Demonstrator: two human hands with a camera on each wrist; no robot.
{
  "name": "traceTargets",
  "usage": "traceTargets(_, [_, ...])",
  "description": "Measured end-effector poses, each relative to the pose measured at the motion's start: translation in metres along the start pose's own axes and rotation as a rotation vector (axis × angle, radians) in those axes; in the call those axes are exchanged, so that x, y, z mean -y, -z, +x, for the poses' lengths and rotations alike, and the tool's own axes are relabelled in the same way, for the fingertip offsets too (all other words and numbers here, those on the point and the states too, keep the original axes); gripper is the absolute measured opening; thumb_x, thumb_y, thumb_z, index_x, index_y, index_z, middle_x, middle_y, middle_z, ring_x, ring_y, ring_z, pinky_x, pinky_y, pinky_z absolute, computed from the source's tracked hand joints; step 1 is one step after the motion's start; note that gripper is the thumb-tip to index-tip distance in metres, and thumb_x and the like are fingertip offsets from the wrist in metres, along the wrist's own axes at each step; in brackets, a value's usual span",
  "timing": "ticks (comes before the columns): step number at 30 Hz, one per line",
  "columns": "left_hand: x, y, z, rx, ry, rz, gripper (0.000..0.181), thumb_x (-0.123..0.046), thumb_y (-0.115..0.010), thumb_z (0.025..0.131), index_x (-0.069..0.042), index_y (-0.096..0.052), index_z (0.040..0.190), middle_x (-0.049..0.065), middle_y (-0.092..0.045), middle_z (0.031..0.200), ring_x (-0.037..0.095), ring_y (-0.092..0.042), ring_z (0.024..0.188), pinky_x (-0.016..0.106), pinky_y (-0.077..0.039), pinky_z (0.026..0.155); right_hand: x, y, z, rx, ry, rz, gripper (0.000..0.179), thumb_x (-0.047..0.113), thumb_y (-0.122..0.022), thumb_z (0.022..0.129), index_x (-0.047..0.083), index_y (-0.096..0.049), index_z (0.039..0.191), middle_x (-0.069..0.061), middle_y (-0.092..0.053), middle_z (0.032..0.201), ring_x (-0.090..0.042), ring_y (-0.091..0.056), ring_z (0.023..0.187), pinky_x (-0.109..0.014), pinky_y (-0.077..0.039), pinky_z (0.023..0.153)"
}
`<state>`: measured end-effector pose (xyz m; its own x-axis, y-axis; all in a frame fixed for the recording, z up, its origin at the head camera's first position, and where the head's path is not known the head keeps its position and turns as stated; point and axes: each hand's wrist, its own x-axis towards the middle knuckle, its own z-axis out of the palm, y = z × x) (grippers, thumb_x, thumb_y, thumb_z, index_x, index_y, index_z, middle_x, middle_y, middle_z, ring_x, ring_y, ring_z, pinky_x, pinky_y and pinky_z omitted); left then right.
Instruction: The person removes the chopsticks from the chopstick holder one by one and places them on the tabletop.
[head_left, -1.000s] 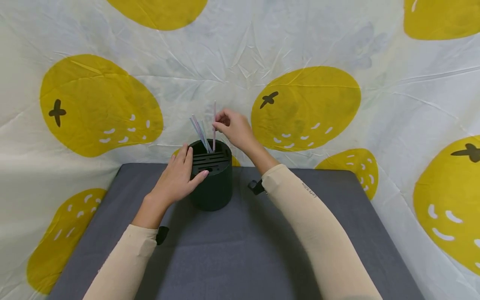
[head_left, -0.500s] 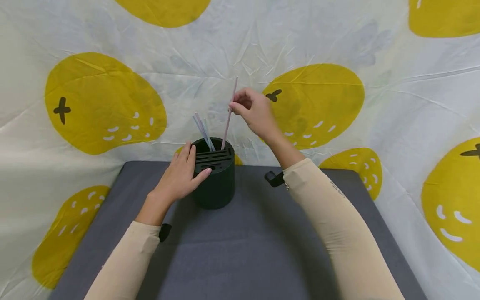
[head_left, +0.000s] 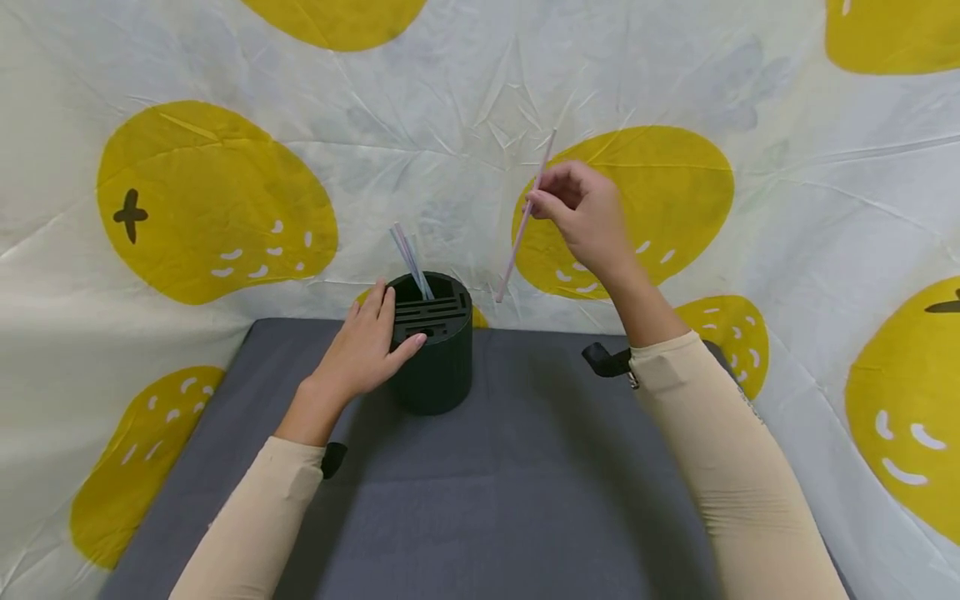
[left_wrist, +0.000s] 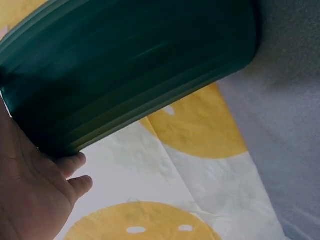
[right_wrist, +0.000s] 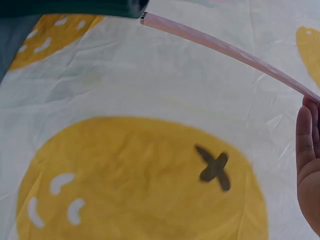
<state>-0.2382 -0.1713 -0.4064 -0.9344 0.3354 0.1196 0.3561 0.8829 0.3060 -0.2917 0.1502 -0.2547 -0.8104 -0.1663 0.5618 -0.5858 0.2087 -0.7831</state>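
A dark green round knife holder (head_left: 433, 371) stands upright on the table, with slots across the front of its top and an open compartment behind. Several thin straws (head_left: 411, 260), pinkish and bluish, lean in that compartment. My left hand (head_left: 360, 350) rests on the holder's left side, fingers straight along the rim and thumb over the slotted top. In the left wrist view the palm lies against the holder's upper end (left_wrist: 60, 100). To the right of the holder, my right hand (head_left: 588, 212) pinches a pink straw (head_left: 517, 246) in the air, tilted, its lower end above the table's back edge.
Dark grey cloth covers the table (head_left: 480, 517). Right behind it hangs a white sheet (head_left: 450, 100) printed with large yellow fruit. Each sleeve has a black strap piece at the wrist, the right one (head_left: 606, 360) jutting out over the table.
My right hand has drawn the pink straw up out of the holder and carried it to the right. The left hand stays on the holder.
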Motion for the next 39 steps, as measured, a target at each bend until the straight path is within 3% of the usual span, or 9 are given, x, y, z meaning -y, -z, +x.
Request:
traceTargets(10, [0.000,0.001,0.002,0.003,0.000,0.008,0.103,-0.076,-0.032,0.101,0.000,-0.004,0.165,0.017,0.005,0.174,0.036,-0.003,0.162,0.061,-0.008,0.128,-0.023,0.041,-0.033,-0.032,-0.098,-0.059,0.013,0.006,-0.070,0.097,-0.004,-0.065,0.104,-0.006,-0.072,0.093,-0.012,-0.074,0.082,-0.023,-0.062,0.077])
traceTargets(19, [0.001,-0.002,0.001,0.006,-0.004,0.004,0.105,-0.078,-0.028,0.100,0.000,-0.005,0.165,0.018,0.005,0.174,0.037,-0.005,0.161,0.061,-0.009,0.128,-0.047,0.078,-0.078,-0.039,-0.229,-0.204,0.022,0.011,-0.069,0.099,-0.007,-0.064,0.111,-0.003,-0.071,0.094,-0.005,-0.073,0.080,-0.022,-0.062,0.073])
traceTargets(27, [0.001,0.000,0.001,-0.003,-0.004,0.003,0.104,-0.077,-0.031,0.100,0.001,-0.005,0.165,0.018,0.004,0.174,0.037,-0.005,0.161,0.062,-0.009,0.127,-0.079,0.103,-0.114,-0.039,-0.300,-0.213,0.026,0.008,-0.067,0.100,-0.013,-0.062,0.115,0.003,-0.070,0.090,-0.002,-0.072,0.076,-0.020,-0.061,0.071])
traceTargets(35, [0.001,0.000,-0.001,0.019,0.001,-0.018,0.104,-0.076,-0.032,0.100,0.000,-0.004,0.165,0.017,0.006,0.174,0.038,-0.004,0.161,0.061,-0.006,0.128,-0.115,0.129,-0.153,0.020,-0.413,-0.418,0.030,0.018,-0.067,0.102,-0.009,-0.065,0.115,-0.026,-0.070,0.099,0.004,-0.069,0.070,-0.013,-0.058,0.066])
traceTargets(39, [0.002,-0.001,-0.002,0.011,0.006,-0.021,0.105,-0.076,-0.033,0.100,0.000,-0.004,0.165,0.017,0.006,0.174,0.038,-0.004,0.161,0.061,-0.005,0.128,-0.136,0.141,-0.170,0.076,-0.457,-0.472,0.029,0.018,-0.066,0.103,-0.009,-0.065,0.114,-0.030,-0.071,0.101,0.000,-0.071,0.071,-0.013,-0.058,0.065])
